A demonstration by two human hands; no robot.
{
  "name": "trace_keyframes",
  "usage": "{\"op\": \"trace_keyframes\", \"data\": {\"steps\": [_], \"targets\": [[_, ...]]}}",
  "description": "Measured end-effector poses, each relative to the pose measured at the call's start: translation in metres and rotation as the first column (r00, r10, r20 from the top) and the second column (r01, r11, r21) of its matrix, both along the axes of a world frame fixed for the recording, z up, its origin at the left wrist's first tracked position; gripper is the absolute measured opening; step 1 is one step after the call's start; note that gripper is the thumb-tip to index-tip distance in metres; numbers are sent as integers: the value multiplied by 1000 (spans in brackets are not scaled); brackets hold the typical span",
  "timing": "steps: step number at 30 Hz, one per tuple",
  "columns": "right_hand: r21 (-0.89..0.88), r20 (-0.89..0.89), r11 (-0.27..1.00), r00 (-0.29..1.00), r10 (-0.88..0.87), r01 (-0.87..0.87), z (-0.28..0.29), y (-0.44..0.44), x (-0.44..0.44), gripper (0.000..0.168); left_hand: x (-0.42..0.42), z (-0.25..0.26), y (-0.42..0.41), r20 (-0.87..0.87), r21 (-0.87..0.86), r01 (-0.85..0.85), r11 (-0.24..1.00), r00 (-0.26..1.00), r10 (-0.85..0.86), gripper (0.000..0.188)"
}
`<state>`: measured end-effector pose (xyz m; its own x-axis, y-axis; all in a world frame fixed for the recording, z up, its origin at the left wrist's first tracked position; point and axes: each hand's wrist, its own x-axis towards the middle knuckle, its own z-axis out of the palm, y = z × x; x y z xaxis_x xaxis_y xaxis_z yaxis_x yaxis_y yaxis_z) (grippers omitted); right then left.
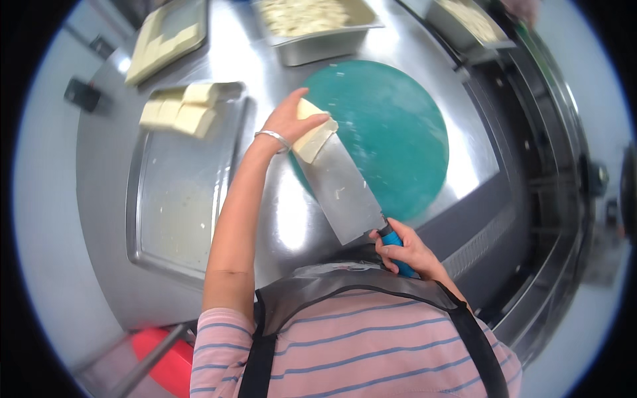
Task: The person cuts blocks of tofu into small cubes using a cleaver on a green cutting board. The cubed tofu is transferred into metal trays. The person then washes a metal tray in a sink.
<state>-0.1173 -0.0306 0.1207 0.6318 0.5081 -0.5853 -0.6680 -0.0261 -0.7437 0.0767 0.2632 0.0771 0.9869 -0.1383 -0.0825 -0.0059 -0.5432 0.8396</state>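
My left hand [293, 121] grips a pale yellow block [314, 139], perhaps tofu, near the left edge of a round green cutting board [398, 134]. The block rests on or against the far end of a broad cleaver blade [343, 189]. The blade slants down toward my body, partly over the board's lower left rim. Around the cleaver's blue handle [393, 241] my right hand [405, 251] is closed. Left of my forearm lies a shallow metal tray [174, 199] with several similar blocks [171, 115] at its far end.
Beyond the board stands a deep steel pan [321, 47] of pale cut pieces. A second tray of blocks [169, 42] sits at the far left. Another filled pan [468, 30] is at the upper right, near another person's hand [522, 10]. Something red [164, 363] is below the table.
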Motion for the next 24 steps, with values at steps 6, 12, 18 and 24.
{"op": "trace_keyframes", "data": {"steps": [6,12,18,24], "targets": [[89,-9,948,952,-305,304,-17,-75,-55,37,7,5,-159,72,364,424,829,875,-479,99],[210,-113,864,889,-443,457,-31,-143,-99,33,12,-2,-214,-2,515,553,655,764,-645,86],[296,-26,733,772,-635,613,-53,-180,-104,40,-31,8,-229,25,603,491,629,776,-630,91],[437,6,719,798,-602,540,-97,-166,-30,44,-36,-19,-194,320,312,329,891,847,-424,80]]}}
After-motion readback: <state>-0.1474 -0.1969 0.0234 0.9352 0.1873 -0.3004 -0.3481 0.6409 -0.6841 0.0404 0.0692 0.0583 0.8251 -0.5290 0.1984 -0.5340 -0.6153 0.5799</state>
